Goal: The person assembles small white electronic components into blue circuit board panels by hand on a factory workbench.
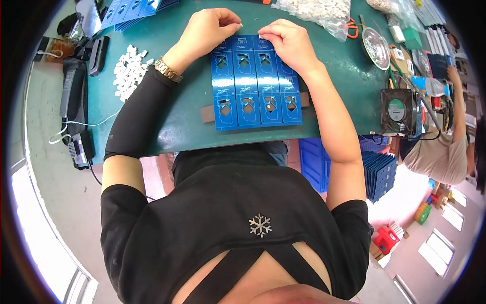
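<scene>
A blue circuit board panel (246, 87), divided into several units with cut-outs, lies in front of me on the green table. My left hand (208, 31) is above its far left corner, thumb and fingertips pinched together; anything between them is too small to make out. At the panel's far edge, right of the middle, my right hand (292, 44) has its fingers closed in a pinch. A tiny white bit shows at those fingertips, its kind unclear. Beneath the panel, brown strips (208, 114) stick out at both sides. Left of it lies a pile of small white connectors (130, 72).
More blue boards (129, 14) are stacked at the far left. Bags of white parts (321, 12), orange-handled scissors (353, 29), a metal bowl (376, 48) and a black fan (398, 110) stand to the right. Another person (440, 152) is at the far right.
</scene>
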`<state>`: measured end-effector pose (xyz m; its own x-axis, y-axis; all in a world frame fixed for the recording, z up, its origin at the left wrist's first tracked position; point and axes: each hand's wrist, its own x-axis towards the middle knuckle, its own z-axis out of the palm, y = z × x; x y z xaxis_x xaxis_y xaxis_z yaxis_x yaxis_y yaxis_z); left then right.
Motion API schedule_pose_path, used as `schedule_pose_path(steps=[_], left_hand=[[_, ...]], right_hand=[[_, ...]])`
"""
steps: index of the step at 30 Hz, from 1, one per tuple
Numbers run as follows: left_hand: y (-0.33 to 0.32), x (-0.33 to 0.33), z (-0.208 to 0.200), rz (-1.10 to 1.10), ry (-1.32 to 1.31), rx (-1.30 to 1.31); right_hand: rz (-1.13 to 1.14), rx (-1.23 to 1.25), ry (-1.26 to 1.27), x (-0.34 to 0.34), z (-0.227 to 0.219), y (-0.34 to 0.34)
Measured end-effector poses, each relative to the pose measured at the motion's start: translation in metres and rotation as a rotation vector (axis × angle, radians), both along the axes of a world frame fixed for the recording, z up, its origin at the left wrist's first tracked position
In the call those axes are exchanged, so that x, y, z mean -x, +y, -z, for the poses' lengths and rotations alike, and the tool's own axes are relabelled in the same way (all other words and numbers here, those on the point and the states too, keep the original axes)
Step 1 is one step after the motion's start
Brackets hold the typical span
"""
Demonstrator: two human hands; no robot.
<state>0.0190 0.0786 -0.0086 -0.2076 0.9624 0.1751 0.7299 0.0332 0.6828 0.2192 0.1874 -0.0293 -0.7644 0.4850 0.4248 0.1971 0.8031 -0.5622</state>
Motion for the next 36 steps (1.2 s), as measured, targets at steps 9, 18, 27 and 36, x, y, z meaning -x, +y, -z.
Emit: schedule_pose_path(steps=[9,18,27,36], left_hand=[[-0.003,-0.001,0.003,0.127,-0.079,0.007],[-0.002,-0.005,0.010,0.163,0.060,-0.074],[-0.002,-0.004,0.006,0.195,0.078,-0.034],[-0.003,-0.004,0.006,0.178,0.110,-0.049]], right_hand=[[0.035,0.054,-0.091,-0.003,-0.005,-0.002],[0.025,0.132,-0.145,-0.003,-0.008,-0.003],[0.180,0.090,0.131,-0.024,0.003,0.027],[0.134,0.186,0.115,-0.027,0.004,0.029]])
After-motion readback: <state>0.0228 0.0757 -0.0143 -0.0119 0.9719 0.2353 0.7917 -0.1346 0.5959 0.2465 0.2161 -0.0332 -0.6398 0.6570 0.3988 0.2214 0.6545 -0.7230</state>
